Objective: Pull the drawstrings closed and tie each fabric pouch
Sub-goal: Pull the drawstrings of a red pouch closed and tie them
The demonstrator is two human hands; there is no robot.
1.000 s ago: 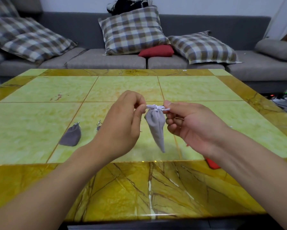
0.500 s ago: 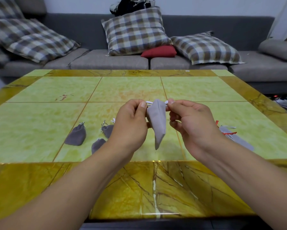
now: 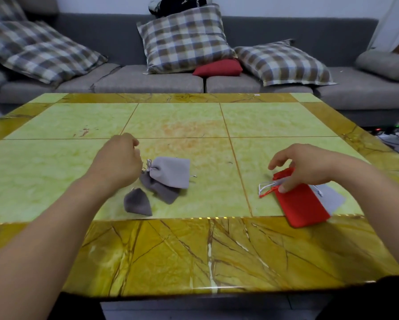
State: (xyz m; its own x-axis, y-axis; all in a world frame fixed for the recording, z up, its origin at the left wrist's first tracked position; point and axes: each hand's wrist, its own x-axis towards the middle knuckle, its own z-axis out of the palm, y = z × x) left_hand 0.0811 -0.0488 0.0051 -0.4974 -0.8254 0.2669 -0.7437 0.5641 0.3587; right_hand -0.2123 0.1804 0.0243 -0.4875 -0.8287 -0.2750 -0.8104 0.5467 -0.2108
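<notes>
A light grey pouch with its neck cinched lies on top of a darker grey pouch; another dark grey pouch lies just in front. My left hand hovers right beside the light grey pouch's strings, fingers curled under and hidden. At the right, a flat red pouch with an open mouth lies over a flat light grey pouch. My right hand arches over the red pouch's mouth, thumb touching it, fingers spread above it.
The pouches lie on a green and yellow marble-look table, near its front band. A grey sofa with plaid cushions stands behind the far edge. Cables lie on the floor at the right.
Both hands held the light grey pouch up by its strings; now it lies on the pile at the left. My right hand has swung right and down onto the red pouch.
</notes>
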